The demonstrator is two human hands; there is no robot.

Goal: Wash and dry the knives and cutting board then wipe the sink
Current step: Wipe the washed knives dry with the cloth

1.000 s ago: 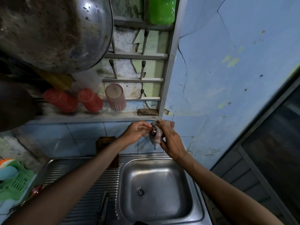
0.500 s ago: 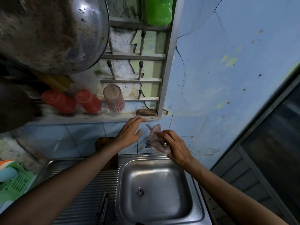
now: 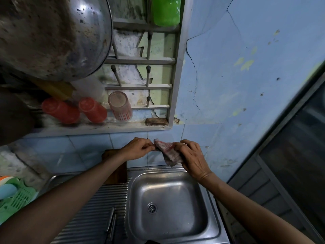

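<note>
- The red-and-white checked cloth [image 3: 168, 152] is held up against the blue tiled wall [image 3: 84, 152], above the back rim of the steel sink [image 3: 168, 226]; its long axis runs from upper left to lower right, a loose corner hanging toward the basin.
- The left hand [image 3: 138, 148] pinches the cloth's upper left end, fingers curled tight; from this hand the cloth lies at 3 o'clock.
- The right hand [image 3: 192, 159] wraps its fingers over the lower right part of the cloth, clamped on it; from this hand the cloth lies at about 10 o'clock. What the cloth covers cannot be told; no tap shows.
- My reading: the cloth is being hung or wrung at the wall, and the sink wipe depends on bringing it straight down to 6 o'clock, where the right hand is nearer the basin.
- The drain [image 3: 152, 208] sits low in the basin, well apart from both hands.
- A wooden cutting board [image 3: 117, 173] leans on the wall at the left hand's 7 o'clock, partly behind the forearm.
- Knives [image 3: 110, 221] seem to lie on the ribbed drainboard [image 3: 91, 217]; blurred.
- Above, a wall rack [image 3: 140, 87] holds red cups [image 3: 92, 110], a brush [image 3: 156, 121] and a large steel pot [image 3: 52, 36], none in the cloth's downward path.
</note>
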